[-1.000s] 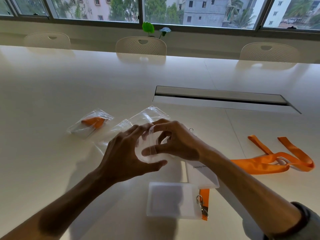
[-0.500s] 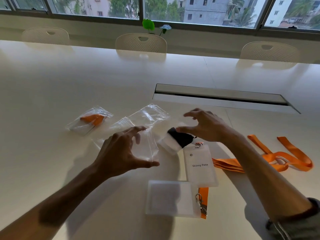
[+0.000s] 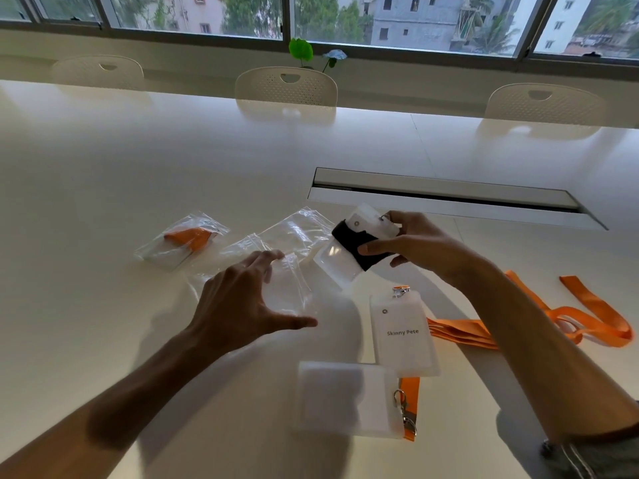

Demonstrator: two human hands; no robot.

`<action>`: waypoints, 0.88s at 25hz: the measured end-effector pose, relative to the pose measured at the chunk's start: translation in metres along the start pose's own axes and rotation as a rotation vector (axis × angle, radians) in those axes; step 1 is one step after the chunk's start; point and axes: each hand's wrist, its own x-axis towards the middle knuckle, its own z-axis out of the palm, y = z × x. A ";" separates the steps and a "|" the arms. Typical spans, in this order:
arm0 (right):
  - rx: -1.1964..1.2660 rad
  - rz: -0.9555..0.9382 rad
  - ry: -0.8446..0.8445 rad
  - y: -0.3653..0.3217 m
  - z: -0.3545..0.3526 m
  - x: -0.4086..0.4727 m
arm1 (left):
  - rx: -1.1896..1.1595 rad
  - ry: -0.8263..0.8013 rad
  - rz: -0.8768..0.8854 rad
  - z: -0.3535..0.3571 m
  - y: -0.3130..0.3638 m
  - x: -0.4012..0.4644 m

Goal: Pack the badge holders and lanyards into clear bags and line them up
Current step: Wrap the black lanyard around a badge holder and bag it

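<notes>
My right hand (image 3: 416, 245) grips a badge holder wrapped in a black lanyard (image 3: 356, 242) and holds it lifted above the table. Spread open, my left hand (image 3: 242, 299) hovers over or rests on an empty clear bag (image 3: 290, 288); contact is unclear. Another empty clear bag (image 3: 294, 231) lies just behind. A packed bag with an orange lanyard (image 3: 183, 240) sits at the left. A "Skinny Pete" badge holder (image 3: 403, 333) and a blank badge holder (image 3: 345, 397) with an orange lanyard clip lie near me. Loose orange lanyards (image 3: 567, 321) lie at the right.
The white table (image 3: 138, 167) has a long cable slot (image 3: 449, 197) at the back right. Three white chairs (image 3: 286, 86) stand along the far edge under a window, with a small plant (image 3: 302, 51) on the sill.
My right hand has pulled the black-wrapped badge holder away from my left hand and lifted it up to the right. My left hand has stayed spread over the empty bag.
</notes>
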 end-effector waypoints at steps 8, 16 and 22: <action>0.206 0.065 -0.108 -0.014 0.042 -0.013 | -0.013 0.033 -0.022 -0.001 0.003 -0.001; 0.262 0.085 -0.120 -0.008 0.062 -0.015 | 0.019 0.031 0.002 0.008 0.005 -0.004; 0.365 0.160 -0.043 -0.005 0.059 -0.013 | -0.118 0.020 -0.004 -0.003 0.006 -0.001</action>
